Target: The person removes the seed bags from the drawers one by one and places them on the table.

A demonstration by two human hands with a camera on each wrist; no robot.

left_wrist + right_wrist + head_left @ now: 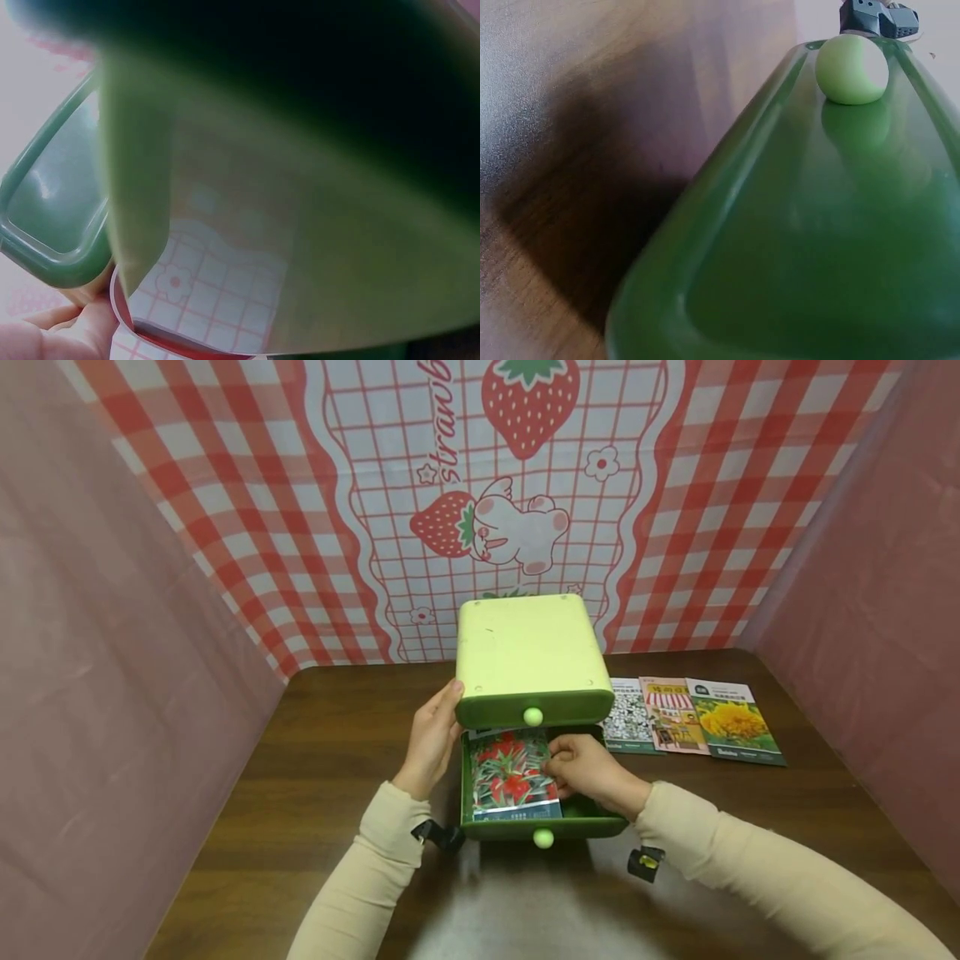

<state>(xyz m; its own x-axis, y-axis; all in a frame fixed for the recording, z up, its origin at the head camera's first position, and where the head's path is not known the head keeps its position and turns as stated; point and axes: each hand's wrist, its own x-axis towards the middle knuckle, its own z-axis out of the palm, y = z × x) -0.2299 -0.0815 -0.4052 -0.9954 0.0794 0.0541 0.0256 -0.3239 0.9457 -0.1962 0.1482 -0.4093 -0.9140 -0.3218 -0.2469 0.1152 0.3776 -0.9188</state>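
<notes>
A light-green two-drawer box [528, 647] stands on the table, its lower drawer [510, 831] pulled out. Inside that drawer lies a seed packet [510, 777] with red flowers printed on it. My right hand [596, 768] reaches into the drawer and pinches the packet's right edge. With my left hand [431, 739] I touch the box's left front corner beside the upper drawer [495, 712], which is shut. In the left wrist view, my left hand [67, 330] is partly seen near the green drawer front [64, 180]. The right wrist view shows the drawer's knob [851, 69], not the hand.
Right of the box lie a packet with white flowers [630, 718], a pink packet with a striped awning [675, 714] and a packet with yellow flowers [735, 722]. A strawberry-print cloth [510, 527] hangs behind the wooden table [337, 735]; pink cloth covers both sides.
</notes>
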